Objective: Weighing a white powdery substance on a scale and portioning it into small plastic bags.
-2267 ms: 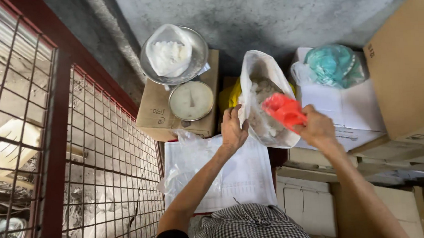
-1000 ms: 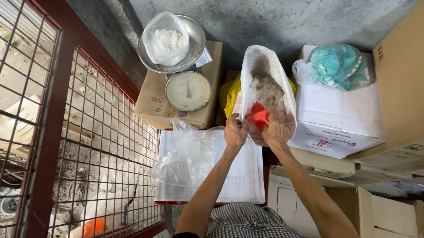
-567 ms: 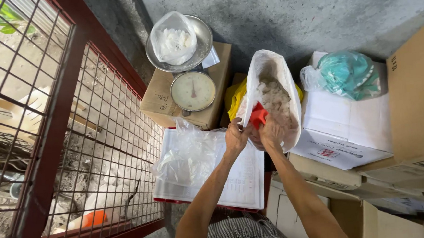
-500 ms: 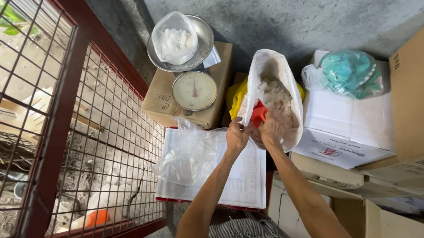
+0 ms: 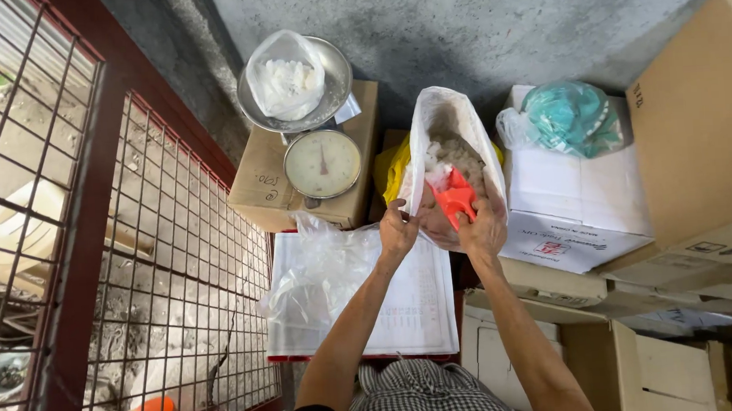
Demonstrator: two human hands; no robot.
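The right hand (image 5: 482, 228) has gone down into the sack (image 5: 447, 154) with the red scoop (image 5: 454, 198) since a moment ago. A small bag (image 5: 286, 77) sits on the scale (image 5: 323, 161). The left hand (image 5: 396, 231) pinches the sack's rim, likely to keep it open. The right hand grips the scoop. The sack's bottom is hidden.

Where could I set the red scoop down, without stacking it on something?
Barest patch: the white printed sheet just below the left hand, right of the heap of clear bags. The white box has bare lid below the teal bag. Crowded: the scale fills its carton; the right hand and red scoop fill the sack mouth.
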